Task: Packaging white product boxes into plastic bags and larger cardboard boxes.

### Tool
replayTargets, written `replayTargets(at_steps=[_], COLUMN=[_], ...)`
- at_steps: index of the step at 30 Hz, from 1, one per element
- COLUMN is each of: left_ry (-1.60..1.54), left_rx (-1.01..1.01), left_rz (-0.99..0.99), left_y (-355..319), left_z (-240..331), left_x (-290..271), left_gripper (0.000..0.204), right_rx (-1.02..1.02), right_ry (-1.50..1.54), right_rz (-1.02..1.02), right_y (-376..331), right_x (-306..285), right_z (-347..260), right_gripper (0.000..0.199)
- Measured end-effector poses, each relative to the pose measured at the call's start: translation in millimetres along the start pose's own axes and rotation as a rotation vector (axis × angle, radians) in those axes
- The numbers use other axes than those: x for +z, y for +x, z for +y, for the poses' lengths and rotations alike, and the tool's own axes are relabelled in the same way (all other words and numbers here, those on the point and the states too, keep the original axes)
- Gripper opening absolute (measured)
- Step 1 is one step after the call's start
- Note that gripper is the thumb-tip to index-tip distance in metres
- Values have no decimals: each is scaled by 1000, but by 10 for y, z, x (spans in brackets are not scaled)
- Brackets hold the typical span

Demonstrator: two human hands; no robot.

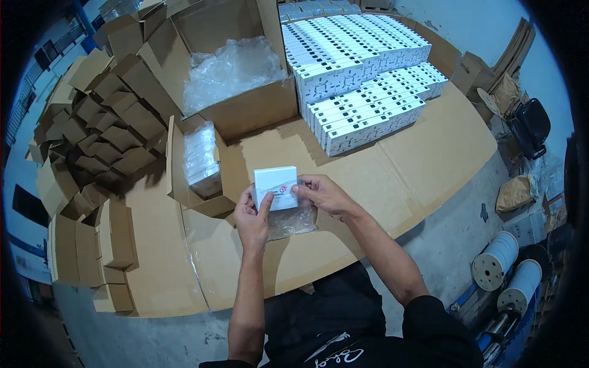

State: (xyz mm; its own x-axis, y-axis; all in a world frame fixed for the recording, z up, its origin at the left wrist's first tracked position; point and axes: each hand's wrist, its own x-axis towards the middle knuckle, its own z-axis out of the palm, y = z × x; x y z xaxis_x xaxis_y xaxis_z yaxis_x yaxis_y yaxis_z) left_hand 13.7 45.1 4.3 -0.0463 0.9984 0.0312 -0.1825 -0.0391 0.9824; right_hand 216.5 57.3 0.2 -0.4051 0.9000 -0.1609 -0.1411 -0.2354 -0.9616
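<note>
Above the near part of a table covered in brown cardboard sheet (350,227), both bare hands are grasping one flat, square white box (274,178) with a small red mark. The left hand (250,219) is pressing its thumb on the face near the lower left corner, while the right hand (325,195) is pinching the right edge, thumb in front. Just below the box, a crumpled clear plastic bag (291,224) is showing; whether its mouth is enclosing the box is hard to tell. The step in hand is probably the bagging of this box, and the next move is likely calling for a steady left hold while the right hand is managing the film. Just beyond the left hand, a small open brown cardboard carton (232,175) is holding a row of clear-wrapped packs (201,153); its walls are standing in the way of any low sideways reach. Farther left, many open brown cardboard cartons (113,132) are crowding together. Behind the small carton, a large open brown cardboard carton (251,109) is holding heaped clear plastic wrapping (236,67); to its right, tightly ranked white boxes with black marks (368,122) are standing well apart from the hands.
</note>
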Motion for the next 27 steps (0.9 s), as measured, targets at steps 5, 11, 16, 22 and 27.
replayTargets(at_steps=[5, 11, 16, 22, 27], left_ry=[42, 86, 131, -6, -220], left_rx=[-9, 35, 197, 309, 272], left_rz=[24, 118, 170, 135, 104], left_y=[7, 53, 55, 58, 115], left_z=[-26, -234, -111, -5, -78], left_x=[57, 45, 147, 237, 194], left_gripper=[41, 48, 47, 50, 55], right_rx=[-76, -133, -252, -402, -359], right_ry=[198, 100, -21, -128, -104], right_rz=[83, 135, 217, 225, 158], right_y=[88, 109, 106, 68, 27], right_x=[35, 85, 187, 253, 274], right_z=[140, 161, 120, 99, 33], right_gripper=[35, 46, 48, 49, 49])
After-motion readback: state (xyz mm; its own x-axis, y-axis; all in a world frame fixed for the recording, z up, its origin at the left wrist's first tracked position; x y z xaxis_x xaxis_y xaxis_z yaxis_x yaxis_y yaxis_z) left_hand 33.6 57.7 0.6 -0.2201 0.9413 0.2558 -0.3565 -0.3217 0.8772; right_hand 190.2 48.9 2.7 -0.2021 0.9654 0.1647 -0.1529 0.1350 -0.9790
